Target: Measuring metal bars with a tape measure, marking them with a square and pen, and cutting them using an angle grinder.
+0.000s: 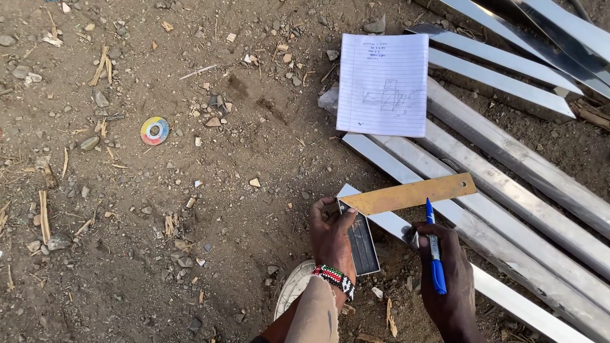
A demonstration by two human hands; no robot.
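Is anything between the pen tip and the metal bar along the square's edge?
Nothing visible. The right hand holds the blue pen with its tip beside the square, directly over the bare metal bar.

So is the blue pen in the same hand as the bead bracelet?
No, the blue pen is in the right hand, while the bead bracelet sits on the wrist of the left hand.

Bright, even daylight falls on the dirt ground (159,222) in front of me, with only short, soft shadows under the stones. The metal strips (508,152) at far right glare pale. Everything looks sharp, without blur.
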